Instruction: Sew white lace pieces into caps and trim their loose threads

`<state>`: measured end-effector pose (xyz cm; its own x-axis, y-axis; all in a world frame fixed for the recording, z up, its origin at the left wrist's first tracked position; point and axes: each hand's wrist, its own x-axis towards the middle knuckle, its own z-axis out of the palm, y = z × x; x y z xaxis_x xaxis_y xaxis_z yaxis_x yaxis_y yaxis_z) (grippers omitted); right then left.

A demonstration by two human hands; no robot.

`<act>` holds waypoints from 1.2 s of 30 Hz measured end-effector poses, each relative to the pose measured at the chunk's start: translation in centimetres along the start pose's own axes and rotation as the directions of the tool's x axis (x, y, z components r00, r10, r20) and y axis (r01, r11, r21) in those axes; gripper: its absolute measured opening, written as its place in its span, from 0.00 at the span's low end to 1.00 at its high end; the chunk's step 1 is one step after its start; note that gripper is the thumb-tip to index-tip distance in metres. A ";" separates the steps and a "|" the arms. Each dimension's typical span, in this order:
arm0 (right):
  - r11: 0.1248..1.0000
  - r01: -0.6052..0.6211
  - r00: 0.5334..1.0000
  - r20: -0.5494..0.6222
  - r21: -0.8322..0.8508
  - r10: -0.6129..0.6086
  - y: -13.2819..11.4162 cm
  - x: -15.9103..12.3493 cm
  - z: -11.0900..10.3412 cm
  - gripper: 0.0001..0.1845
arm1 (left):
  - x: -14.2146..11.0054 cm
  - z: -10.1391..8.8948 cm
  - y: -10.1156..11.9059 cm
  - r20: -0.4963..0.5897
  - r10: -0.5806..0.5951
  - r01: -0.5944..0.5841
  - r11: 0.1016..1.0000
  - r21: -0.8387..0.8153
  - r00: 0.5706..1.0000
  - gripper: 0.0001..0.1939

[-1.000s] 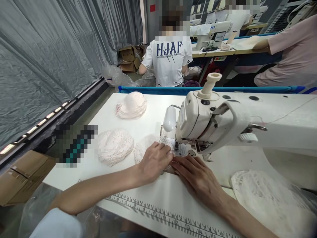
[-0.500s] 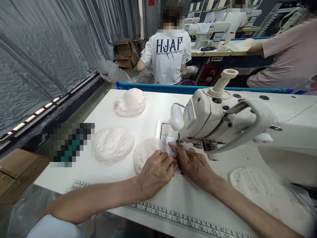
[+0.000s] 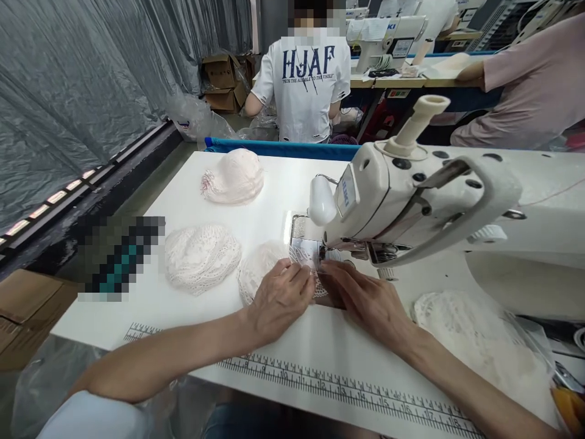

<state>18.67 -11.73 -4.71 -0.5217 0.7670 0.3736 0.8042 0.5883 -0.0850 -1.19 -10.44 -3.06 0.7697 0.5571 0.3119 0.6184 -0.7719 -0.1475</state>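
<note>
Carefully, we want to guide the white lace piece (image 3: 259, 268) flat toward the presser foot (image 3: 322, 253) of the sewing machine (image 3: 365, 204), its openwork edge neither stretched nor bunched, with our fingertips clear of the needle area. Our left hand (image 3: 280, 300) has its grip pinched on the lace just in front of the foot; our right hand (image 3: 368, 299) lies beside it with fingers at the edge, though we cannot tell whether that grip is pinching or only pressing. Light, even tension from both sides should suit such a thin mesh.

On the desk (image 3: 283, 177), a lace bundle (image 3: 203, 256) sits close to the left of our piece and could snag it; a pale pink lace cup (image 3: 235, 177) lies farther back. The machine's head crowds the space above our right fingers, and more lace (image 3: 475, 341) lies near our right forearm.
</note>
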 end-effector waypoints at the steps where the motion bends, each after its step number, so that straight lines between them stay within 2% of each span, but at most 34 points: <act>1: 0.999 0.022 1.000 -0.008 0.030 -0.022 0.1 -0.4 -0.3 0.20 | 0.1 0.0 -0.1 0.000 -0.003 0.003 1.000 0.002 1.000 0.08; 6: 0.983 0.152 0.987 -0.064 0.100 -0.146 0.3 -1.5 -0.9 0.15 | 0.7 0.3 -0.6 0.030 -0.033 0.033 0.999 0.011 0.999 0.09; 9: 0.982 0.162 0.984 -0.087 0.094 -0.154 0.4 -1.6 -0.6 0.15 | 0.8 0.5 -0.6 0.039 -0.048 0.048 0.999 0.014 0.998 0.10; 15: 0.983 0.159 0.981 -0.131 0.093 -0.146 0.3 -1.7 -0.4 0.14 | 0.6 0.6 -0.2 -0.032 -0.040 0.041 0.998 0.043 0.999 0.09; 25: 0.977 0.194 0.973 -0.140 0.085 -0.181 0.3 -1.6 -0.6 0.15 | 0.5 0.6 0.0 -0.034 -0.036 0.038 0.998 0.055 0.999 0.09; 31: 0.972 0.218 0.972 -0.105 0.092 -0.208 0.3 -1.7 -0.6 0.15 | 0.7 0.7 0.1 -0.006 -0.035 0.036 0.998 0.058 0.999 0.08; 36: 0.973 0.219 0.972 -0.104 0.076 -0.211 0.2 -1.7 -0.4 0.15 | 1.1 0.9 -0.8 0.001 0.002 -0.002 1.000 -0.008 1.000 0.09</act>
<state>19.84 -13.01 -4.94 -0.6471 0.5947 0.4771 0.6460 0.7600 -0.0711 -0.72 -8.96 -3.48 0.7713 0.5556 0.3104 0.6153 -0.7756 -0.1409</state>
